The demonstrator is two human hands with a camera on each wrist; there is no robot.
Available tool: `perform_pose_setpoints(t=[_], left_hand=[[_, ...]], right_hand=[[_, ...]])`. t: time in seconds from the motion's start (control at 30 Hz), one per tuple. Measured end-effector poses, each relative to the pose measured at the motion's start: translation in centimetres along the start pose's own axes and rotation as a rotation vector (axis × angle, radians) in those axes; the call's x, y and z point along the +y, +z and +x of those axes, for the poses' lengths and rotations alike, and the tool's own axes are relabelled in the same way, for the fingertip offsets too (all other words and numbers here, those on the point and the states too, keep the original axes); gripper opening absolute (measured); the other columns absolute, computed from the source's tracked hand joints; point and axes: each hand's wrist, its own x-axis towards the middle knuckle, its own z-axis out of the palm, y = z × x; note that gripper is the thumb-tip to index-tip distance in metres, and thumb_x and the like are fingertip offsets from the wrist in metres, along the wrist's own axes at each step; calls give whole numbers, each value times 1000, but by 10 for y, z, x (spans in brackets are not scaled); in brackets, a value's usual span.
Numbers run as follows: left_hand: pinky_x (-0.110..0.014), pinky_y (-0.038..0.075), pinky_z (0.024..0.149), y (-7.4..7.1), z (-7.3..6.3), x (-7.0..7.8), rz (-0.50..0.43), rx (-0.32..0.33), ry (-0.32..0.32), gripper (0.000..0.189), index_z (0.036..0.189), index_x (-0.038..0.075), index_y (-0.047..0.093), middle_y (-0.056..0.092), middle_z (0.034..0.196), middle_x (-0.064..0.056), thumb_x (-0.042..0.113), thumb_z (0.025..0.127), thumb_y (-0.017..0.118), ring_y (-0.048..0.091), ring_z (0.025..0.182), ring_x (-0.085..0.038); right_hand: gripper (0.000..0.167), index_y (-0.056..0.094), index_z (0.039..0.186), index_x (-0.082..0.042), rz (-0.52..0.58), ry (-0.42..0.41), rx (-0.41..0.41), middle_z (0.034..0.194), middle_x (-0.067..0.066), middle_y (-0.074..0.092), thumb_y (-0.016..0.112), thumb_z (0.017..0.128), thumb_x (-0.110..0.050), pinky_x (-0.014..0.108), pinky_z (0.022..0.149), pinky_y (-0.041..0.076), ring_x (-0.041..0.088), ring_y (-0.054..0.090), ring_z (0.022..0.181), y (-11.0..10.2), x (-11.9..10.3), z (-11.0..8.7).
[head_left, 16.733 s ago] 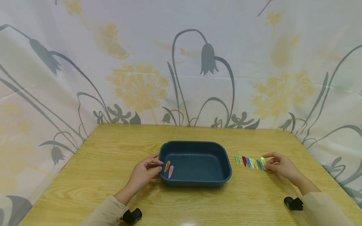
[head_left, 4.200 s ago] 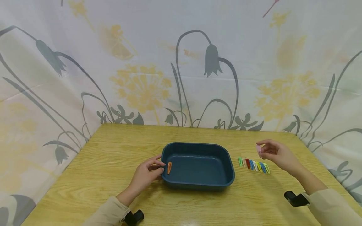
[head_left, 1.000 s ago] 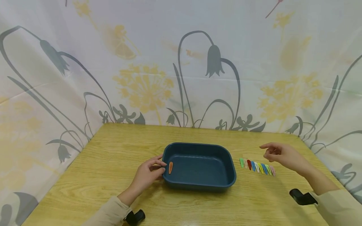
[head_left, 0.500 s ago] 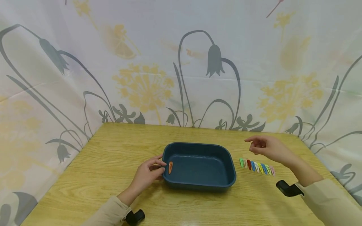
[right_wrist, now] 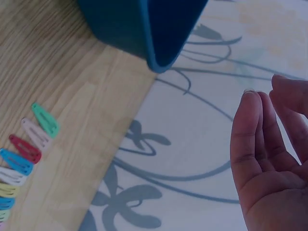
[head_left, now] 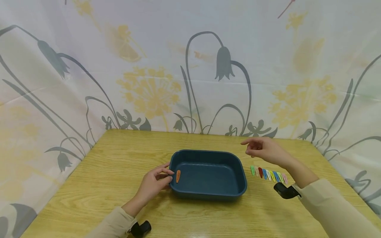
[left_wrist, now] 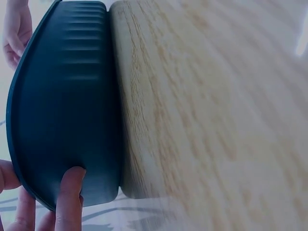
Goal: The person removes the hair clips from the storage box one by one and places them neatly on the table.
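A dark blue rectangular basin [head_left: 208,196] stands on the table, an orange snap hair clip [head_left: 178,176] lying inside at its left end. My left hand [head_left: 153,183] grips that end, fingers at the rim and thumb [left_wrist: 71,199] against the wall in the left wrist view. Right of the basin, several snap hair clips lie side by side, from a green clip [head_left: 252,170] through a red clip [head_left: 260,172] to a pink clip [head_left: 284,178]. Above and behind this row my right hand [head_left: 266,150] hovers, its fingers loosely bent and holding nothing [right_wrist: 269,159].
The wooden table [head_left: 119,158] reaches back to a hanging cloth [head_left: 143,66] printed with grey and yellow flowers. A black wrist camera [head_left: 285,190] sits at the right sleeve, and another camera [head_left: 141,228] at the left.
Earlier the pink clip left the basin in my right hand and was laid at the row's right end. Since then the empty right hand has moved left toward the basin; the left hand stays put.
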Motion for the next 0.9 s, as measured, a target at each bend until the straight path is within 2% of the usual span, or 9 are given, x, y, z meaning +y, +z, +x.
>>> perform_pose_setpoints(t=[0.43, 0.67, 0.9], left_hand=[[-39, 57, 67, 1, 0, 2, 8, 8, -20, 13, 97, -4, 66, 46, 139, -9, -2, 84, 63, 62, 99, -27], [-38, 57, 67, 1, -1, 3, -19, 2, -27, 15, 98, -5, 66, 44, 140, -9, -1, 83, 64, 61, 99, -29], [-39, 57, 67, 1, 0, 2, -36, -3, -23, 15, 98, -6, 66, 45, 139, -8, -2, 84, 63, 61, 101, -31]], right_hand=[[30, 61, 119, -4, 40, -33, -38, 87, 8, 62, 62, 90, -14, 33, 69, 52, 21, 61, 77, 20, -20, 25], [29, 61, 118, -5, 101, -60, -81, 88, 7, 62, 61, 90, -11, 44, 72, 52, 35, 59, 81, 35, -27, 39], [30, 59, 120, -4, 148, -88, -136, 88, 6, 63, 59, 91, -11, 50, 74, 50, 34, 59, 81, 50, -35, 51]])
